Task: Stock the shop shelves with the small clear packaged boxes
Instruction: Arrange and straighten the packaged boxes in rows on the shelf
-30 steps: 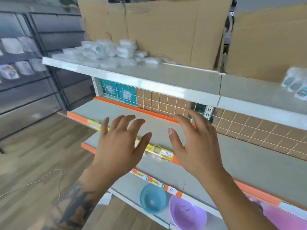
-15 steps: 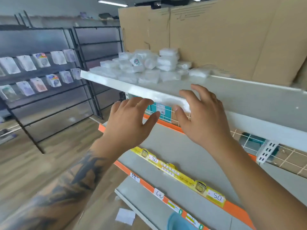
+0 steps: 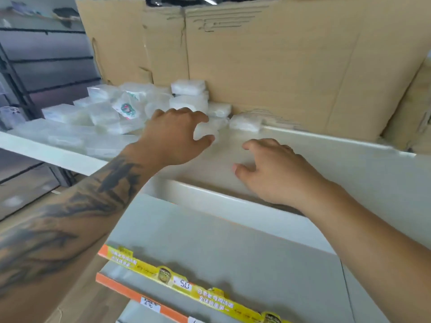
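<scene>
Head view: both my hands over the top shelf

Head camera looks down my two forearms to the top shelf (image 3: 303, 157). My left hand (image 3: 173, 136) reaches over the shelf with its fingers curled downward and the thumb held apart; a small clear box (image 3: 206, 131) sits in the gap between thumb and fingers, but I cannot tell whether I actually grip it or only touch it. My right hand (image 3: 270, 169) hangs low over the bare shelf surface, fingers loosely bent and spread, holding nothing.

The pile of clear boxes (image 3: 112, 113) lies to the left of and beyond my left hand, stacked unevenly, some two high. One packet with a green and red print (image 3: 126, 108) leans among them. A single box (image 3: 245, 122) lies beyond my right hand, against the foot of the cardboard sheet (image 3: 268, 61) that stands upright behind the shelf. Below my wrists a lower shelf (image 3: 221, 248) carries a yellow price strip (image 3: 186, 285) along its front edge.
</scene>
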### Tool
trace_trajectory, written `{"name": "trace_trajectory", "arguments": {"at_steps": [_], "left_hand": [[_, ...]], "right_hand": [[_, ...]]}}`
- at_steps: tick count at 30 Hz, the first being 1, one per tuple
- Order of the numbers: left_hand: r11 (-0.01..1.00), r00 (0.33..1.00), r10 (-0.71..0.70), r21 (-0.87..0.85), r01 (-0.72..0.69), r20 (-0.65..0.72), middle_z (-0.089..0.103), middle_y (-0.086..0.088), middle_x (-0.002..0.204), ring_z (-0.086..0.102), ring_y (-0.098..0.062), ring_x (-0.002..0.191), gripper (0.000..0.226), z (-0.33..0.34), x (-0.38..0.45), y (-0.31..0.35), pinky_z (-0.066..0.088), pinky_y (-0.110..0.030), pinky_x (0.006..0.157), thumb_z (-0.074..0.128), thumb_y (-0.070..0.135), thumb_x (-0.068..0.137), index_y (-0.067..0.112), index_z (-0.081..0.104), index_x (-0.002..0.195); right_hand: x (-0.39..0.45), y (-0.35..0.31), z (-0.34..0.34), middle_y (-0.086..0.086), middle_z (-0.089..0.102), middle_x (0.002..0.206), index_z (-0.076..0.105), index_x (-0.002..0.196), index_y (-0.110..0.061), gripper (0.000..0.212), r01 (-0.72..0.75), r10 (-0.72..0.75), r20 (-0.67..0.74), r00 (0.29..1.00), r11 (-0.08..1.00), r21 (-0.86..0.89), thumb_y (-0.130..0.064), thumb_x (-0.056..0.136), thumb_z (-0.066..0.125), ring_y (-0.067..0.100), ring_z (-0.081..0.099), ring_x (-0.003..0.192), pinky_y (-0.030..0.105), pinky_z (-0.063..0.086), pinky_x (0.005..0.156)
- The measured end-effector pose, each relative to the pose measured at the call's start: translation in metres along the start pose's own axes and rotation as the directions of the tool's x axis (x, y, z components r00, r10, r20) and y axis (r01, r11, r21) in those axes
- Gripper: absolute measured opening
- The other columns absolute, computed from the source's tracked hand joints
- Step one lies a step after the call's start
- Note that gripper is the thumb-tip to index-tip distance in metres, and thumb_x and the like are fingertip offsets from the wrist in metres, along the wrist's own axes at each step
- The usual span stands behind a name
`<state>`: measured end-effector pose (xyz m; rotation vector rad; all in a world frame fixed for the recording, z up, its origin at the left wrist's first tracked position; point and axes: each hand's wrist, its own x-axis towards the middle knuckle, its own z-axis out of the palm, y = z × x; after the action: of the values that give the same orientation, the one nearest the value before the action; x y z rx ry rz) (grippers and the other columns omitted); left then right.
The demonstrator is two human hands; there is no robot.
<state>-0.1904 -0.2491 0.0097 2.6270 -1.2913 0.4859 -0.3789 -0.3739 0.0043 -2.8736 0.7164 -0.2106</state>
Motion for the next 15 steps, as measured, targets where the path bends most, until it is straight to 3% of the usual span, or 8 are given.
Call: {"name": "trace_trajectory", "arguments": {"at_steps": [7, 12, 15], "left_hand": [[0.991, 0.996, 0.069, 0.108, -0.074, 0.048, 0.059, 0.000, 0.139, 0.058, -0.028, 0.122, 0.054, 0.016, 0.020, -0.010, 0.035, -0.042, 0.102, 0.045, 0.065, 0.096, 0.039, 0.055, 0.142], [0.992, 0.991, 0.126, 0.017, -0.126, 0.033, 0.056, -0.001, 0.136, 0.059, -0.028, 0.117, 0.051, 0.019, 0.019, -0.019, 0.037, -0.042, 0.100, 0.050, 0.060, 0.095, 0.038, 0.057, 0.141], [0.987, 0.988, 0.153, -0.042, -0.153, 0.011, 0.056, 0.000, 0.135, 0.060, -0.028, 0.117, 0.051, 0.021, 0.019, -0.026, 0.038, -0.042, 0.100, 0.052, 0.058, 0.094, 0.038, 0.057, 0.140]], "right_hand": [[0.083, 0.003, -0.006, 0.009, 0.037, 0.156, 0.033, 0.153, -0.029, 0.065, -0.100, 0.099, -0.020, 0.995, 0.995, -0.010, -0.056, 0.096, 0.050, 0.035, 0.037, 0.142, 0.047, 0.038, 0.112], [0.136, 0.013, 0.011, 0.001, 0.014, 0.169, 0.021, 0.159, -0.033, 0.073, -0.126, 0.126, -0.001, 0.992, 0.990, -0.069, -0.057, 0.097, 0.049, 0.033, 0.019, 0.154, 0.050, 0.023, 0.122], [0.150, 0.018, 0.017, 0.005, 0.026, 0.165, 0.031, 0.155, -0.033, 0.064, -0.150, 0.149, -0.032, 0.988, 0.989, -0.006, -0.054, 0.097, 0.051, 0.033, 0.026, 0.150, 0.051, 0.028, 0.119]]}}
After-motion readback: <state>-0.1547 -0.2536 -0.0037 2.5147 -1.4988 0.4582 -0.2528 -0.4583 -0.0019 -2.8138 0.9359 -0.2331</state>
